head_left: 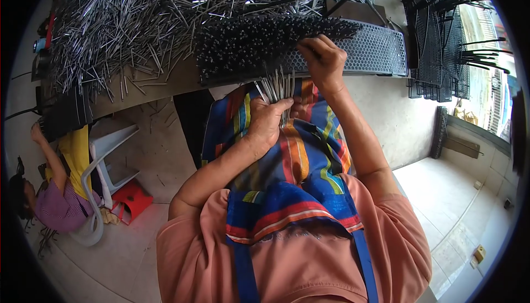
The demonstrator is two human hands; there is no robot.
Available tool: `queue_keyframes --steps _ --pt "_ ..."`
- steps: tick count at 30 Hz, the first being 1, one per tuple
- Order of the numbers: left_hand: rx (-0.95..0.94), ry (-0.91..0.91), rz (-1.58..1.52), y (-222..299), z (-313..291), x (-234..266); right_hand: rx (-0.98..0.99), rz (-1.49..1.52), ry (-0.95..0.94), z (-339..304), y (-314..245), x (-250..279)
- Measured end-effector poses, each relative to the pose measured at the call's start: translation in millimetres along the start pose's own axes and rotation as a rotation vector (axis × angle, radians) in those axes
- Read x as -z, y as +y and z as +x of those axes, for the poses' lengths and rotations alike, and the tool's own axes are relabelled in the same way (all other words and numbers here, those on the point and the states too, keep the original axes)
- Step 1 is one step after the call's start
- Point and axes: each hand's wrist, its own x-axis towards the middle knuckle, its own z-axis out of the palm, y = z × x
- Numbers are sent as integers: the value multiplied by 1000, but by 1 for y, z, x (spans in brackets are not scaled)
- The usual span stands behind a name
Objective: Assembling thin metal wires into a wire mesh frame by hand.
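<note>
My left hand (269, 119) grips thin rods (280, 83); my right hand (324, 62) pinches, contents unclear. Perforated panel (378, 49): left mostly filled, right holes bare.

Right hand (324, 62): curled fingers hide the pinch, can't tell if anything's in it. Left hand (269, 116): covers the middle of the metal strips (277, 86); too thin and overlapped to count. Dark patch just left of right fingers is blurred. Above left fingers, dense black bristles (243, 46) hide that part of the perforated panel (378, 49). Loose strip pile (132, 24), farther up-left of left fingers, cut by top edge. Pink shirt (309, 270), below both hands' fingers, cut by bottom edge.
</note>
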Motion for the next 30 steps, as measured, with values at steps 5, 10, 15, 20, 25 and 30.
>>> queue_keyframes --steps 5,10,15,20,25,30 --pt "-16 12 9 -9 4 9 -48 71 46 -11 5 1" --pt "-25 -54 -46 4 -3 -4 -453 438 -322 -9 -11 25" --pt "-22 -44 8 -4 -1 1 -371 330 -108 -31 3 9" --pt "8 -20 40 -2 -5 4 196 -188 -66 11 -8 3" --pt "-3 4 35 -6 -4 12 283 -353 -163 24 -6 1" --pt "-6 -12 45 -3 -2 14 420 -362 -157 25 4 -5"
